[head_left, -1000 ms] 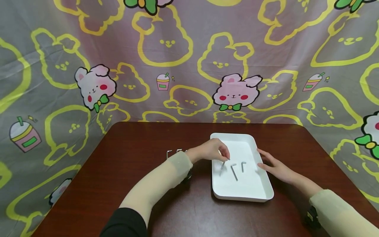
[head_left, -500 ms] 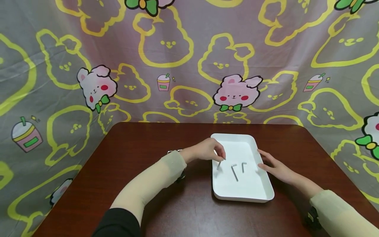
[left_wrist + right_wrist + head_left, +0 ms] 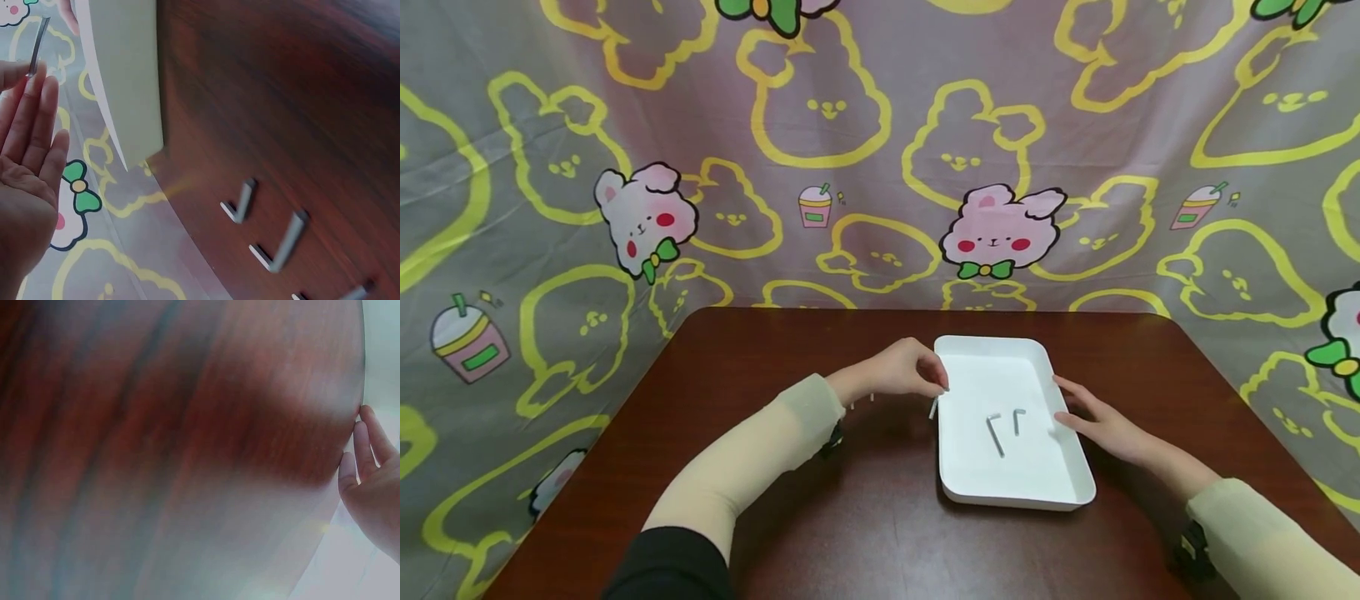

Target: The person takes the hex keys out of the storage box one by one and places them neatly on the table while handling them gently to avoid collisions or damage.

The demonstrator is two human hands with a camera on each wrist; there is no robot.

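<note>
My left hand point(image 3: 904, 367) pinches a silver L-shaped hex key point(image 3: 933, 407) between thumb and fingertips, just outside the left edge of the white tray point(image 3: 1022, 479). In the left wrist view, that pinched hex key point(image 3: 39, 47) points upward from the fingertips. Two more hex keys lie in the tray: a longer one point(image 3: 996, 437) and a shorter one point(image 3: 1017, 422). My right hand point(image 3: 1101, 425) rests its extended fingers against the tray's right side; the right wrist view shows the fingertips point(image 3: 362, 434) touching the outer wall.
On the brown table point(image 3: 850, 517), left of the tray, lie further hex keys, a small one point(image 3: 240, 201), a bigger one point(image 3: 287, 244) and one partly cut off point(image 3: 357, 292). My left arm mostly hides them in the head view. A patterned curtain point(image 3: 865, 192) hangs behind the table.
My left hand has carried the hex key leftward, from over the tray's inside to past its left edge. The right hand and the tray have stayed in place.
</note>
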